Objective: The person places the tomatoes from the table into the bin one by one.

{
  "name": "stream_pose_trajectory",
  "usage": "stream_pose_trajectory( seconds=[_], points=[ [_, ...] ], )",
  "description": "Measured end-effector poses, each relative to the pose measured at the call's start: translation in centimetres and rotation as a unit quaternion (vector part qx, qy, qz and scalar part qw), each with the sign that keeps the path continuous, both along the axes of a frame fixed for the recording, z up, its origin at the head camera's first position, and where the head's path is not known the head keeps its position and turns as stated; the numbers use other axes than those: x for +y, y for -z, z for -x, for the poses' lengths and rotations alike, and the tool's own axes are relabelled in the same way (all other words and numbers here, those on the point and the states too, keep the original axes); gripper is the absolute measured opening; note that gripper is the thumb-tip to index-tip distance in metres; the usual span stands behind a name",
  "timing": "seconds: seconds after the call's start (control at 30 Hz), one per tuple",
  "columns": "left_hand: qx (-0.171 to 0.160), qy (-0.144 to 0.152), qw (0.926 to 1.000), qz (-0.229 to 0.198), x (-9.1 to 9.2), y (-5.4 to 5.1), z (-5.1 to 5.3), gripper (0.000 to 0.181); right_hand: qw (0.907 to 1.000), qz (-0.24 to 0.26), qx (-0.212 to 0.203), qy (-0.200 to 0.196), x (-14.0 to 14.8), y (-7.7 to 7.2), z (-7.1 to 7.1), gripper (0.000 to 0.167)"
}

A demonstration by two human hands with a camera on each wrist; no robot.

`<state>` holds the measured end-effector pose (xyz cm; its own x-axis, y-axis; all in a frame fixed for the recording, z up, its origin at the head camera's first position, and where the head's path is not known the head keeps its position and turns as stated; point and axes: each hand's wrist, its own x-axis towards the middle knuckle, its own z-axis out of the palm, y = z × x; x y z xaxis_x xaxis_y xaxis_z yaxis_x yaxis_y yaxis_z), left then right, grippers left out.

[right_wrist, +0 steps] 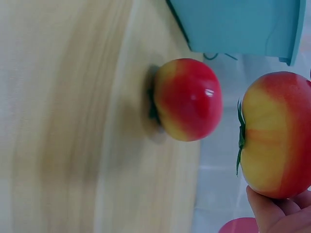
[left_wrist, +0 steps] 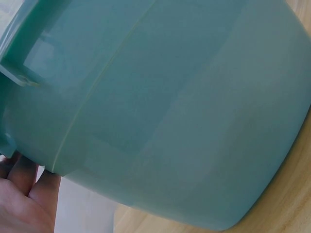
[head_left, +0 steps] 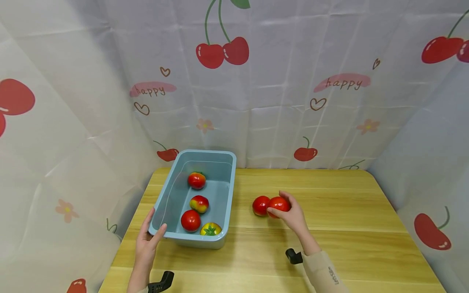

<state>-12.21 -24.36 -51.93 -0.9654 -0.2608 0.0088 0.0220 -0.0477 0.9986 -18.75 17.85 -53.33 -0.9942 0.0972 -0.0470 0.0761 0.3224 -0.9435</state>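
My right hand (head_left: 294,221) holds a shiny tomato (head_left: 280,204) between thumb and fingers. In the right wrist view this tomato (right_wrist: 277,136) is red above and yellow below, its green leafy calyx facing down, and it appears raised off the table. Just left of it in the head view, a second red tomato (head_left: 260,206) rests on the table. My left hand (head_left: 145,248) grips the near left corner of a blue-grey plastic bin (head_left: 230,195), thumb over the rim and fingers outside. Several red and yellow tomatoes, one of them a mostly yellow tomato (head_left: 211,229), lie inside the bin.
The wooden table (head_left: 351,228) carries the bin on its left side. A white curtain (head_left: 271,122) with printed cherries hangs behind the table and along both sides. A black wrist-camera piece (head_left: 294,256) juts out from the right sleeve.
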Motion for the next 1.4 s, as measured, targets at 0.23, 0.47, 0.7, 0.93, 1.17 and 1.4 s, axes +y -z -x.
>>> stream_pose_trajectory(
  seconds=[0.23, 0.47, 0.7, 0.93, 1.17, 1.4],
  points=[
    [0.002, 0.001, 1.0000, 0.002, 0.0, -0.1, 0.0, 0.066, 0.9999, 0.003, 0.009, -0.008, -0.1, -1.4, 0.3, 0.075],
    [0.002, 0.003, 1.0000, 0.003, 0.0, -0.1, 0.0, 0.067, 0.9996, 0.011, 0.015, -0.021, -0.2, -2.5, 0.6, 0.076],
    [0.004, 0.002, 1.0000, 0.002, 0.1, 0.0, 0.0, 0.066, 0.9993, 0.012, 0.014, -0.033, -0.4, -3.8, 0.8, 0.078],
    [0.001, 0.002, 1.0000, 0.001, 0.1, -0.1, -0.1, 0.067, 0.9989, 0.010, 0.017, -0.043, -1.6, -7.6, -0.2, 0.070],
    [0.003, 0.004, 1.0000, -0.001, 0.1, -0.2, -0.1, 0.066, 0.9982, 0.018, 0.031, -0.048, -3.0, -10.1, -0.8, 0.067],
    [0.003, 0.003, 1.0000, 0.001, 0.0, -0.1, 0.0, 0.067, 0.9969, 0.028, 0.037, -0.063, -4.2, -11.1, -0.6, 0.067]
  ],
)
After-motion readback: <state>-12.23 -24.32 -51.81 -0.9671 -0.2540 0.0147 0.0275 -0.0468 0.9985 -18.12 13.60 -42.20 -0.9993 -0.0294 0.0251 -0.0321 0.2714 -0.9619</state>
